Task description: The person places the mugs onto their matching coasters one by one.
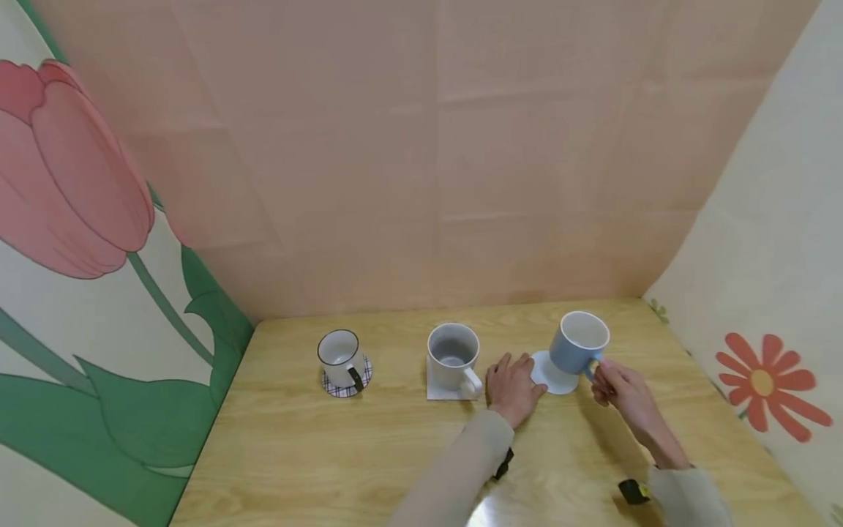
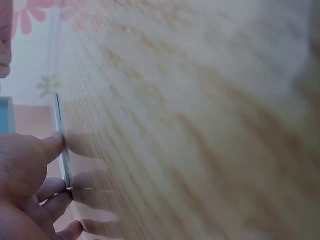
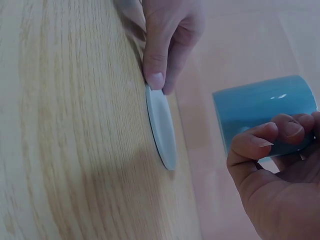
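A blue mug [image 1: 571, 351] with a pale inside hangs above a round light-blue coaster [image 1: 556, 375], apart from it. My right hand [image 1: 627, 399] grips the mug by its handle; the right wrist view shows the curled fingers beside the blue mug wall [image 3: 265, 107]. My left hand [image 1: 514, 391] is low at the table, thumb and fingers holding the left edge of the coaster. In the right wrist view, the left thumb and a finger meet at the end of the coaster [image 3: 162, 130], which lies on the table.
Left of the hands, a white mug [image 1: 453, 359] stands on a square white coaster [image 1: 443, 394]. Farther left, a white mug with a black rim [image 1: 340, 357] stands on a round checked coaster [image 1: 336, 390]. A pink backdrop [image 1: 428, 183] rises behind the wooden table [image 1: 296, 454].
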The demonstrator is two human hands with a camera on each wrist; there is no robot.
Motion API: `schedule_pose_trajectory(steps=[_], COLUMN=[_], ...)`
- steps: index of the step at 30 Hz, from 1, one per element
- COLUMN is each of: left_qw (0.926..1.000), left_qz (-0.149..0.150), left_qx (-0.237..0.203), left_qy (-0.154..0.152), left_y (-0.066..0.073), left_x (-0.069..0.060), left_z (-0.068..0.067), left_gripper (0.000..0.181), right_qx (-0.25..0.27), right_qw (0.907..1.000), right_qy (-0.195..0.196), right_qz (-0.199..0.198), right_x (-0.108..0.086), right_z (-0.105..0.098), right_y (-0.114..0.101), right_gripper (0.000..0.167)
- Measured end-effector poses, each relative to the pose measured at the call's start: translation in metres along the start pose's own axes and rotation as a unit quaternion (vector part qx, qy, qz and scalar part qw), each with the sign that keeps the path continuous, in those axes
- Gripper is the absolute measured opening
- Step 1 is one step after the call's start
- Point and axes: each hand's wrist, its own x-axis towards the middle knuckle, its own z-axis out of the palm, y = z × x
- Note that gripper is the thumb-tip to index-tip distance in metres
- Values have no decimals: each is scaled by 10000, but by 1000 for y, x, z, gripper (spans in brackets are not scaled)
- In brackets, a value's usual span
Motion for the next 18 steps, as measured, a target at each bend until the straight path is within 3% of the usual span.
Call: schedule_pose_trajectory(steps=[11,18], left_qw=[9997,9996], left_qz=[-138,-87], left_qx=[105,217], left_qy=[-198,124], left_y=[11,6], left_x=[-10,-3], left_z=[-9,-3], left_gripper=[54,55], right_qx=[-79,35], right_qw=[9999,10000], right_qy=[24,-31], right_qz=[113,-49], right_x=[-8,-1], right_z=[4,9], right_y=[9,14], right_gripper=[51,49])
